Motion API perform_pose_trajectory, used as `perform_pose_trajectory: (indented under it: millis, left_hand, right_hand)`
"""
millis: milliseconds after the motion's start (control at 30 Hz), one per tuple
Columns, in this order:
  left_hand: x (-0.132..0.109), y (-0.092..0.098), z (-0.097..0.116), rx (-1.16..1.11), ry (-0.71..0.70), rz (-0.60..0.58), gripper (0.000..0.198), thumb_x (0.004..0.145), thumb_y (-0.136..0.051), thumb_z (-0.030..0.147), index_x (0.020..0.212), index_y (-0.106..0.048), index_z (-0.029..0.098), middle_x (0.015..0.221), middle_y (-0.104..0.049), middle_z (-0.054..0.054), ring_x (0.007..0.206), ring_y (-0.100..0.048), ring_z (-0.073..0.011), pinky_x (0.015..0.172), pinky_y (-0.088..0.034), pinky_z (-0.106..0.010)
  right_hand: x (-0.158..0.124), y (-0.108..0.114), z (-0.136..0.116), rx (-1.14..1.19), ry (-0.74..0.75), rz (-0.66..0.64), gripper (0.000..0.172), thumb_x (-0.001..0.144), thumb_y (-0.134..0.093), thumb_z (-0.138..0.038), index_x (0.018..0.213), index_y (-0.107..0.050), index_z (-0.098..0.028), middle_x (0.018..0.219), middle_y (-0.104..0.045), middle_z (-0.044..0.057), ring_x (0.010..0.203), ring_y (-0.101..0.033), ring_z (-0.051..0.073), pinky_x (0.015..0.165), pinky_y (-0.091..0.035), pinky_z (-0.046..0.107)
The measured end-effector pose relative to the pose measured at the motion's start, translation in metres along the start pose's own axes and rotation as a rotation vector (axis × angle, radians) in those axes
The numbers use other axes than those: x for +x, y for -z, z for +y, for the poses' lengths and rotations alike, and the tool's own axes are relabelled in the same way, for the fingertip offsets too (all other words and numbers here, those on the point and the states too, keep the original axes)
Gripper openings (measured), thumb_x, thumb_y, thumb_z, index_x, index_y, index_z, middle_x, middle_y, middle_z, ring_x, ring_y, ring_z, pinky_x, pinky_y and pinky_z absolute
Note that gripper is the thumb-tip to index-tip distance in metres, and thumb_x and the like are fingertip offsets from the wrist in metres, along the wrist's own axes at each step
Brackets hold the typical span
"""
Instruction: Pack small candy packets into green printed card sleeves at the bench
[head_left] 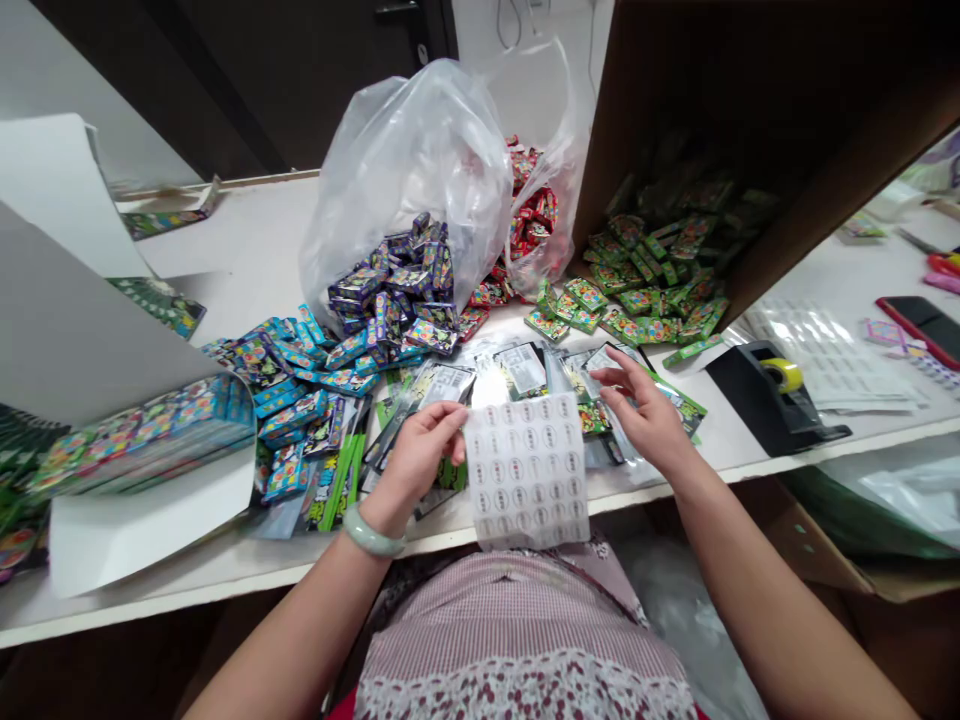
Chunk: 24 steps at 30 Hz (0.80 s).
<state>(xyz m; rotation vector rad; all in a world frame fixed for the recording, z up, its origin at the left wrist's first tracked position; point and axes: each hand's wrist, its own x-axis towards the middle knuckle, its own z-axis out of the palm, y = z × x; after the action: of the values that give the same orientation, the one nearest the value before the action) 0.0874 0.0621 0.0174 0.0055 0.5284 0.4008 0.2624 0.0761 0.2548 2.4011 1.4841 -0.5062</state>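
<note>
Our left hand pinches the sticker sheet by its upper left corner at the counter's front edge; our right hand, loosely open and seemingly empty, hovers nearby.

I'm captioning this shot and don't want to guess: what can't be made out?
All in the head view:
Print on the sheet: mostly too small and blurred to read.
Any fingers of the left hand behind it: hidden by the sheet.
Rearmost green packs: lost in the carton's shadow.
Some red packs: veiled by the cloudy bag.
Phone: cut off by the right edge.
</note>
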Motion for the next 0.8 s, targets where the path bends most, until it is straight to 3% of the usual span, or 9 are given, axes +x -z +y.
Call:
perform_pose_trajectory:
  millis: [133, 200, 267, 400, 433, 533, 667, 733, 800]
  left_hand:
    - [0.004, 0.014, -0.005, -0.046, 0.014, 0.066, 0.035, 0.067, -0.075, 0.044, 0.078, -0.056, 0.016, 0.046, -0.051, 0.007, 0.035, -0.043, -0.0059, 0.038, -0.032, -0.016]
    - [0.005, 0.017, -0.006, -0.052, 0.028, 0.068, 0.037, 0.065, -0.076, 0.043, 0.077, -0.056, 0.015, 0.046, -0.051, 0.007, 0.035, -0.044, -0.0058, 0.038, -0.032, -0.016]
    - [0.007, 0.016, -0.006, -0.056, 0.038, 0.058, 0.038, 0.065, -0.077, 0.044, 0.078, -0.055, 0.015, 0.047, -0.051, 0.007, 0.035, -0.044, -0.0060, 0.038, -0.033, -0.016]
    - [0.020, -0.003, -0.005, -0.051, 0.039, -0.002, 0.037, 0.067, -0.074, 0.045, 0.079, -0.054, 0.015, 0.045, -0.050, 0.007, 0.035, -0.044, -0.0067, 0.039, -0.036, -0.017]
    - [0.025, -0.011, -0.005, -0.045, 0.036, -0.020, 0.037, 0.068, -0.073, 0.045, 0.079, -0.054, 0.016, 0.044, -0.050, 0.007, 0.035, -0.044, -0.0070, 0.039, -0.036, -0.018]
    - [0.044, -0.037, -0.006, -0.011, 0.026, -0.067, 0.034, 0.071, -0.070, 0.045, 0.080, -0.052, 0.017, 0.046, -0.051, 0.006, 0.036, -0.048, -0.0086, 0.038, -0.036, -0.018]
    - [0.064, -0.064, -0.011, 0.094, 0.003, -0.110, 0.027, 0.078, -0.062, 0.041, 0.082, -0.052, 0.017, 0.046, -0.054, 0.004, 0.036, -0.051, -0.0107, 0.039, -0.040, -0.019]
    - [0.069, -0.070, -0.014, 0.172, -0.015, -0.123, 0.021, 0.082, -0.057, 0.037, 0.081, -0.053, 0.016, 0.045, -0.054, 0.003, 0.035, -0.049, -0.0111, 0.039, -0.040, -0.020]
    - [0.071, -0.071, -0.016, 0.261, -0.038, -0.130, 0.017, 0.086, -0.052, 0.032, 0.081, -0.055, 0.016, 0.043, -0.052, 0.004, 0.034, -0.048, -0.0120, 0.038, -0.039, -0.021]
  right_hand:
    - [-0.005, 0.003, 0.017, -0.192, 0.068, -0.288, 0.080, 0.081, -0.065, -0.028, 0.150, -0.026, -0.028, 0.129, -0.060, 0.010, 0.122, -0.053, 0.027, 0.102, -0.041, 0.048]
    - [-0.006, 0.001, 0.021, -0.266, 0.097, -0.365, 0.081, 0.077, -0.068, -0.025, 0.149, -0.030, -0.026, 0.131, -0.058, 0.011, 0.122, -0.052, 0.029, 0.102, -0.041, 0.048]
    - [-0.005, 0.003, 0.023, -0.290, 0.066, -0.306, 0.075, 0.078, -0.067, -0.025, 0.146, -0.036, -0.023, 0.128, -0.060, 0.012, 0.117, -0.056, 0.029, 0.098, -0.043, 0.047]
    - [-0.004, 0.020, 0.014, -0.191, -0.045, 0.083, 0.075, 0.079, -0.070, -0.035, 0.145, -0.036, -0.023, 0.121, -0.063, 0.012, 0.113, -0.060, 0.028, 0.093, -0.048, 0.044]
    - [-0.004, 0.025, 0.008, -0.166, -0.036, 0.127, 0.077, 0.078, -0.070, -0.036, 0.145, -0.034, -0.024, 0.121, -0.063, 0.011, 0.113, -0.059, 0.028, 0.093, -0.048, 0.044]
    - [-0.006, 0.030, -0.011, -0.198, 0.083, -0.002, 0.081, 0.079, -0.071, -0.033, 0.148, -0.029, -0.027, 0.122, -0.063, 0.009, 0.115, -0.058, 0.027, 0.094, -0.047, 0.043]
    - [-0.011, 0.009, -0.019, -0.436, 0.153, -0.248, 0.082, 0.077, -0.071, -0.024, 0.148, -0.030, -0.025, 0.117, -0.065, 0.010, 0.106, -0.060, 0.030, 0.090, -0.048, 0.047]
    - [-0.013, -0.002, -0.015, -0.500, 0.145, -0.293, 0.080, 0.076, -0.072, -0.024, 0.146, -0.033, -0.024, 0.123, -0.061, 0.013, 0.111, -0.056, 0.033, 0.091, -0.047, 0.050]
    - [-0.013, -0.006, -0.010, -0.470, 0.148, -0.246, 0.069, 0.078, -0.071, -0.028, 0.141, -0.042, -0.022, 0.130, -0.056, 0.015, 0.120, -0.051, 0.033, 0.095, -0.044, 0.051]
